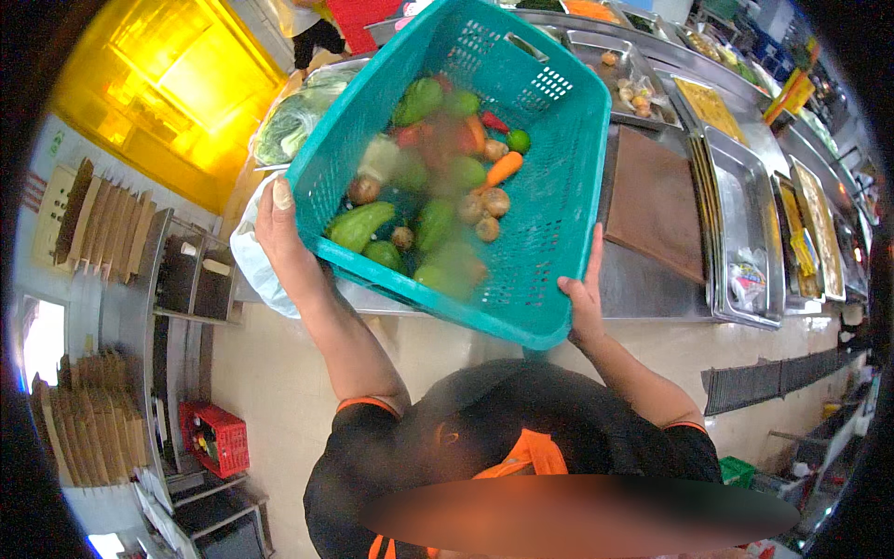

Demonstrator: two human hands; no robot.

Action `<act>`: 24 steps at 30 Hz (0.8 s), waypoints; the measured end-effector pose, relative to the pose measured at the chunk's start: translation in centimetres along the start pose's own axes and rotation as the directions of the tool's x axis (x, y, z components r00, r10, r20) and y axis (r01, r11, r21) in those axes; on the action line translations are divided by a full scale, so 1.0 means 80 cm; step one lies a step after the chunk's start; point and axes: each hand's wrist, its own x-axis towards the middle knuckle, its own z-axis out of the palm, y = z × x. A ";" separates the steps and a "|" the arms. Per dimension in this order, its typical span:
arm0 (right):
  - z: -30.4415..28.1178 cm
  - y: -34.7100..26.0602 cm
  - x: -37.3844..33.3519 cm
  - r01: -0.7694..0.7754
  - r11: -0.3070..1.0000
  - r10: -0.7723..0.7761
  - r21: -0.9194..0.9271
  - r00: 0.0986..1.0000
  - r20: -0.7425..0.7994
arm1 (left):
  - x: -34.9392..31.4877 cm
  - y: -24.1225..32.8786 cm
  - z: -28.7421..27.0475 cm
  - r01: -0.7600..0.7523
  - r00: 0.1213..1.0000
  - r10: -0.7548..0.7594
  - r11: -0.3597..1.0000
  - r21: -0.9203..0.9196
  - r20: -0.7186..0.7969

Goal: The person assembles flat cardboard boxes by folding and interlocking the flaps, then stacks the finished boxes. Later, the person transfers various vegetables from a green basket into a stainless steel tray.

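A teal plastic crate [559, 191] with perforated walls is tilted toward me between my two hands. Inside lie green chayotes or similar green vegetables [361, 225], several onions [495, 201], a carrot [504, 169], a small green round fruit [518, 141] and red pieces partly blurred by a smudge. My left hand [282, 233] is closed round the crate's left edge, thumb on the outside. At the near right corner, my right hand [585, 303] grips the rim, its fingers partly hidden behind the wall.
Behind the crate runs a steel counter [652, 289] with a brown board [656, 205], metal trays [745, 233] and a pan of onions [638, 93]. Leafy cabbage [303, 121] and a white bag [256, 261] sit at left. A red crate [214, 438] stands on a low shelf.
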 end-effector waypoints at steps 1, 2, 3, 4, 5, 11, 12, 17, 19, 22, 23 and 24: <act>-0.004 0.015 -0.001 0.035 0.991 -0.035 -0.128 0.999 0.002 | -0.002 0.008 0.006 -0.062 0.998 0.060 0.995 0.074 0.029; -0.010 0.031 -0.003 0.084 0.962 -0.083 -0.259 0.996 0.015 | -0.005 0.014 0.012 -0.086 0.996 0.081 0.986 0.143 0.043; -0.013 0.049 -0.006 0.035 0.979 -0.025 -0.203 0.999 0.048 | -0.012 0.019 0.016 -0.136 0.987 0.119 0.977 0.166 0.106; -0.015 0.069 -0.007 0.042 0.948 -0.016 -0.316 0.996 0.083 | -0.019 0.022 0.020 -0.191 0.975 0.158 0.956 0.224 0.158; -0.015 0.089 -0.005 0.057 0.906 -0.007 -0.420 0.993 0.119 | -0.024 0.023 0.024 -0.238 0.962 0.188 0.932 0.273 0.199; -0.022 0.141 0.010 -0.280 0.947 0.321 -0.157 0.824 0.466 | -0.006 0.022 0.008 -0.338 0.925 0.225 0.857 0.390 0.308; -0.028 0.140 0.012 -0.326 0.931 0.363 -0.166 0.764 0.534 | -0.001 0.023 0.002 -0.322 0.928 0.199 0.853 0.411 0.314; -0.062 0.135 0.033 -0.174 0.853 0.462 -0.492 0.690 0.557 | -0.002 0.032 -0.006 -0.267 0.930 0.113 0.861 0.433 0.349; -0.078 0.135 0.048 -0.030 0.761 0.521 -0.648 0.623 0.583 | -0.018 0.038 0.000 -0.329 0.925 0.137 0.754 0.568 0.353; -0.102 0.124 0.079 0.053 0.752 0.524 -0.657 0.556 0.645 | -0.051 0.033 0.016 -0.363 0.931 0.238 0.661 0.656 0.276; -0.109 0.115 0.096 0.123 0.752 0.492 -0.647 0.548 0.676 | -0.063 0.027 0.023 -0.336 0.942 0.252 0.683 0.649 0.223; -0.112 0.106 0.115 0.167 0.726 0.505 -0.667 0.529 0.682 | -0.074 0.020 0.028 -0.309 0.950 0.260 0.704 0.639 0.173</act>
